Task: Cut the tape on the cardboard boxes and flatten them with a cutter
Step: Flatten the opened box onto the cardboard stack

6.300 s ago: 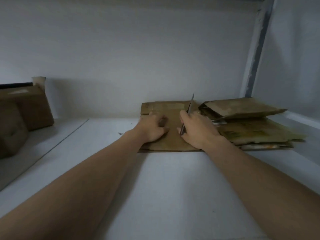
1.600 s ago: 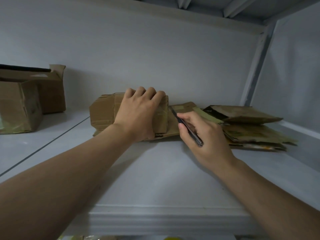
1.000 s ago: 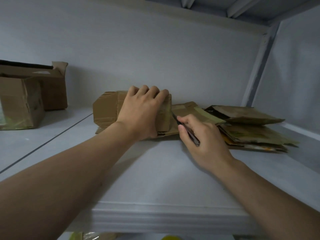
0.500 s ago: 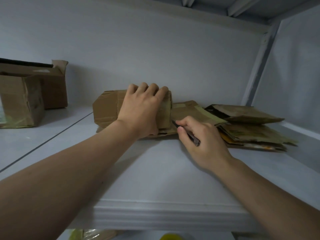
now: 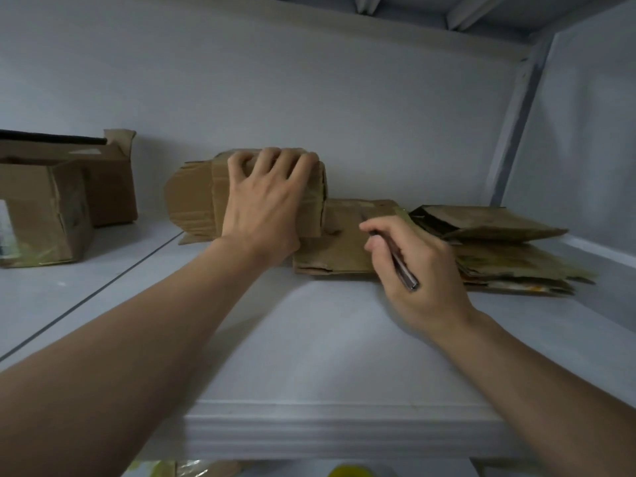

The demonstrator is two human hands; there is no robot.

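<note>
A small brown cardboard box (image 5: pixel 196 201) stands on the white shelf (image 5: pixel 327 339), its left flap open. My left hand (image 5: pixel 265 204) grips its top, fingers curled over the far edge. The box's right flap (image 5: pixel 340 235) lies flat on the shelf beside it. My right hand (image 5: pixel 416 270) holds a slim dark cutter (image 5: pixel 399 263) like a pen, its tip pointing at that flat flap. The blade tip is hidden behind my fingers.
A stack of flattened cardboard (image 5: pixel 499 249) lies at the right against the side wall. Two upright boxes (image 5: pixel 58 197) stand at the far left. The shelf's front lip (image 5: pixel 337 428) is near me, with yellow-green items (image 5: pixel 347 471) below it.
My left hand has raised the box slightly and its right flap now lies flatter on the shelf. My right hand with the cutter shifted a little right and lower along the flap.
</note>
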